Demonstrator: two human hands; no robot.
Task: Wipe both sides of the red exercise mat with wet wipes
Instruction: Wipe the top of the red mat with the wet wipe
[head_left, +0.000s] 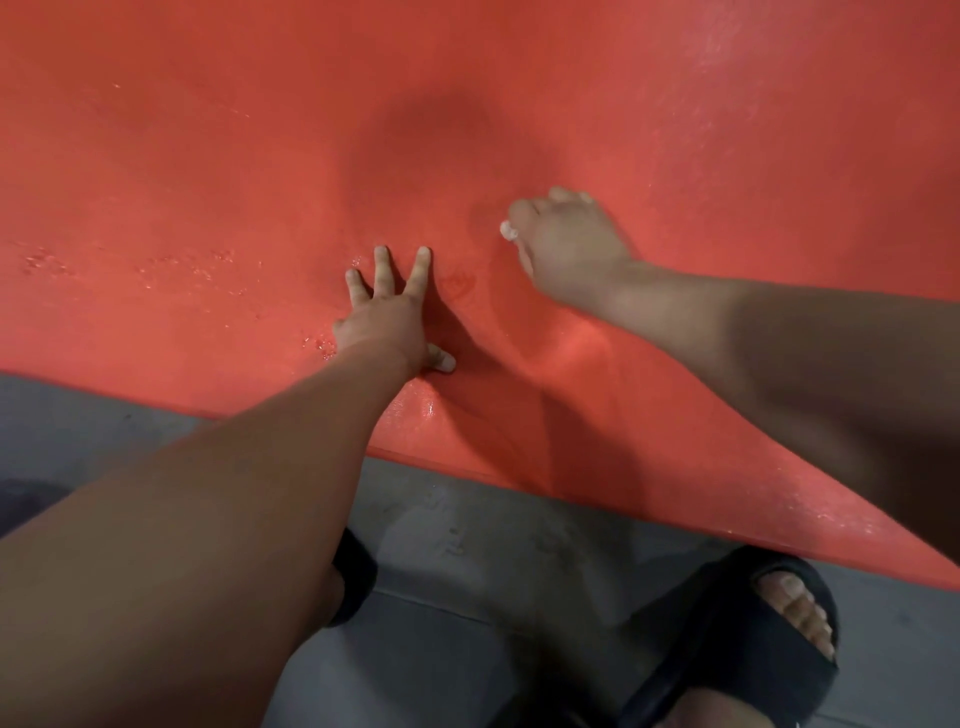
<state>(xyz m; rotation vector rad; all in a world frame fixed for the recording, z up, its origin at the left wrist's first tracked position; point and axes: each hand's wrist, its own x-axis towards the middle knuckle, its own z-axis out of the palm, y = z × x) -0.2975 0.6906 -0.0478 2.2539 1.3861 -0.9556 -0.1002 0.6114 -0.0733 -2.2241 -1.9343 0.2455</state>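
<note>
Your left hand (387, 317) flat, fingers spread, pressing red mat (208, 182); your right hand (566, 244) curled, seemingly gripping white wipe (508, 230).

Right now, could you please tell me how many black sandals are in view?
2. One black sandal is at the lower right, toes showing; the other sandal is lower centre, mostly hidden behind the left forearm.

One red mat (208, 182), left hand (387, 317), right hand (566, 249), one white wipe (508, 230), two black sandals (737, 649).

Arms outstretched, left hand (390, 312) flat – fingers splayed, right hand (569, 247) curled round wipe (507, 231)
</note>
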